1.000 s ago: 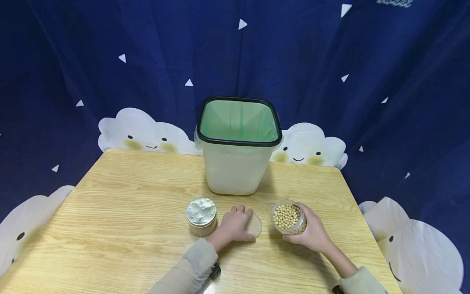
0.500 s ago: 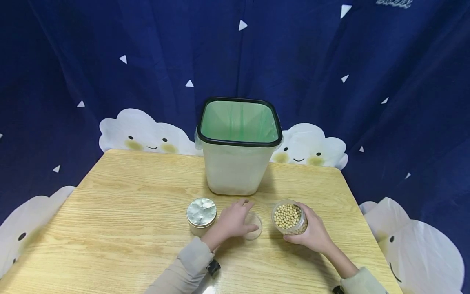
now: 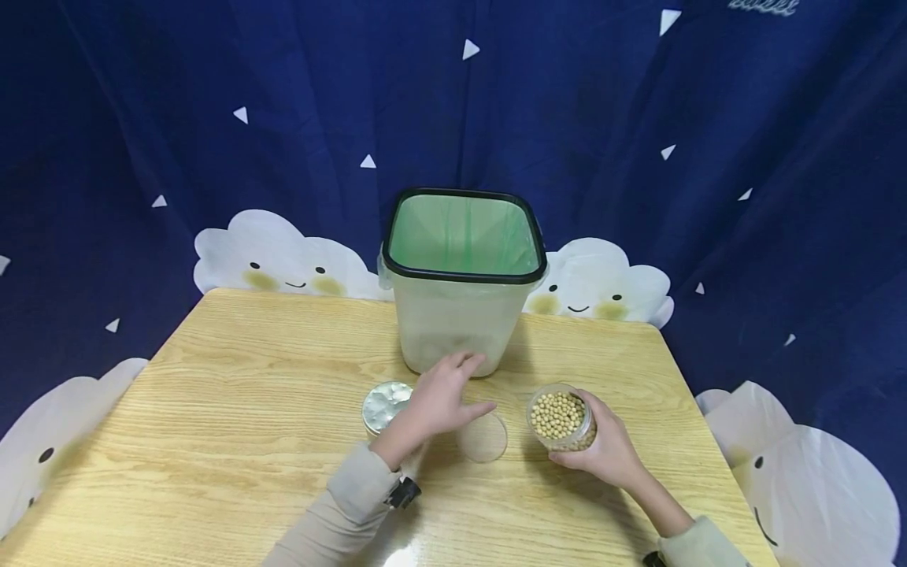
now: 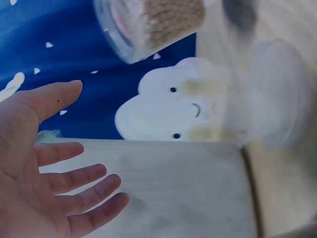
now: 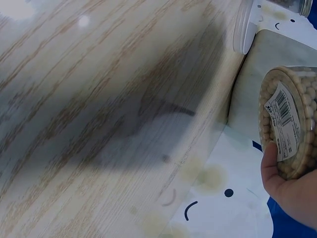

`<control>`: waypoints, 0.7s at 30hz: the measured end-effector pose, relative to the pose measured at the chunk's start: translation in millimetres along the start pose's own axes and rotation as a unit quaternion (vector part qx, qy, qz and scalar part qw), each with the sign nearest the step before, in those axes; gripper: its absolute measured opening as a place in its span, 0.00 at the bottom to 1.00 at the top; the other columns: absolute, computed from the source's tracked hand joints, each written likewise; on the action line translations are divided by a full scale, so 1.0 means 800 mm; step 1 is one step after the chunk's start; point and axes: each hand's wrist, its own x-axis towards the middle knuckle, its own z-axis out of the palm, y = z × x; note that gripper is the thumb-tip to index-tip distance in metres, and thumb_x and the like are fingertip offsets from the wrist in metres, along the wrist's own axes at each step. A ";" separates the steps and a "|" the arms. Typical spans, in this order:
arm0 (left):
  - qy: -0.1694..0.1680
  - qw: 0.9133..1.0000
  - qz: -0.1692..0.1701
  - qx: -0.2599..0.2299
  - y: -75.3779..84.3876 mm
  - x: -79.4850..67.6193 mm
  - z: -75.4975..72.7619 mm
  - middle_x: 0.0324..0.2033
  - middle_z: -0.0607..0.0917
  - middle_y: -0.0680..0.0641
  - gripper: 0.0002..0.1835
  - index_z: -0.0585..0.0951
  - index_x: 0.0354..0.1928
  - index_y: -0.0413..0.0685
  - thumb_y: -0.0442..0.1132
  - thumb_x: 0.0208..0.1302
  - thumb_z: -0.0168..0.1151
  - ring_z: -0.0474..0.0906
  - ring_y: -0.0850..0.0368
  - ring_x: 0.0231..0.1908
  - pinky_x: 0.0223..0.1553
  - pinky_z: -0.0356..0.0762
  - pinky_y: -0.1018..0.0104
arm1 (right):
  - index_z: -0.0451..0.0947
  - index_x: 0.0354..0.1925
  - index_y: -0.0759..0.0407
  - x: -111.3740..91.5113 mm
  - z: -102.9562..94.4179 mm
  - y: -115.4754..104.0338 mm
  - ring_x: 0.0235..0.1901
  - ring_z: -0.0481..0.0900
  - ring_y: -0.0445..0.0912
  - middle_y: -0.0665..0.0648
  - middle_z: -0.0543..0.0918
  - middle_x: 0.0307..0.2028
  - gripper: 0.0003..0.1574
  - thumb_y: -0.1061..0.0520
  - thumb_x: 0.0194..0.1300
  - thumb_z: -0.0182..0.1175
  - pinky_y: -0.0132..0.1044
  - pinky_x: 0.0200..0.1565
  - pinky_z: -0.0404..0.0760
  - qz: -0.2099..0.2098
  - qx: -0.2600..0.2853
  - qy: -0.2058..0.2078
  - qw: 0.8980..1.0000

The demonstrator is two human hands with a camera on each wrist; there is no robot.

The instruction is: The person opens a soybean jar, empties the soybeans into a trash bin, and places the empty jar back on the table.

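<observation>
My right hand [image 3: 605, 446] grips a clear jar of soybeans [image 3: 557, 417], its open mouth facing up toward the head camera. In the right wrist view, thumb and jar bottom show, with a white label [image 5: 286, 121] on the bottom. My left hand [image 3: 437, 395] holds nothing; its fingers are spread in the left wrist view. Just to the right of that hand, a clear round lid [image 3: 483, 438] lies flat on the table. A can with a crinkled silver top [image 3: 386, 405] stands to the left, partly hidden behind the left hand and wrist.
A whitish bin [image 3: 453, 327] with a black rim and a green inside stands at the middle back of the wooden table [image 3: 234, 409]. Behind the table hangs a dark blue curtain [image 3: 305, 94] printed with clouds and triangles.
My left hand has let go of the lid, risen and moved forward and left, toward the bin's front. The lid stays on the table. The right hand and jar have barely moved.
</observation>
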 end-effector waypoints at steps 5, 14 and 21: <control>0.033 0.999 0.011 -0.011 -0.001 0.003 -0.018 0.55 0.72 0.41 0.38 0.69 0.61 0.46 0.55 0.49 0.66 0.70 0.44 0.53 0.48 0.72 0.49 | 0.63 0.59 0.63 0.000 -0.001 0.000 0.47 0.73 0.59 0.64 0.74 0.49 0.60 0.50 0.26 0.78 0.55 0.45 0.72 0.007 0.003 -0.004 1.000; 0.105 0.993 0.038 -0.035 -0.005 0.006 -0.046 0.52 0.74 0.38 0.35 0.71 0.58 0.42 0.50 0.49 0.68 0.71 0.42 0.52 0.50 0.71 0.50 | 0.63 0.59 0.62 0.001 -0.002 -0.001 0.47 0.73 0.59 0.64 0.74 0.49 0.59 0.50 0.27 0.78 0.56 0.45 0.71 0.006 -0.001 -0.005 1.000; 0.165 0.984 0.032 -0.055 -0.008 0.007 -0.070 0.50 0.76 0.39 0.34 0.73 0.56 0.42 0.48 0.46 0.70 0.74 0.44 0.49 0.45 0.74 0.51 | 0.63 0.59 0.62 0.000 -0.001 0.001 0.47 0.73 0.59 0.64 0.74 0.49 0.60 0.49 0.27 0.78 0.56 0.44 0.72 0.003 -0.001 -0.004 1.000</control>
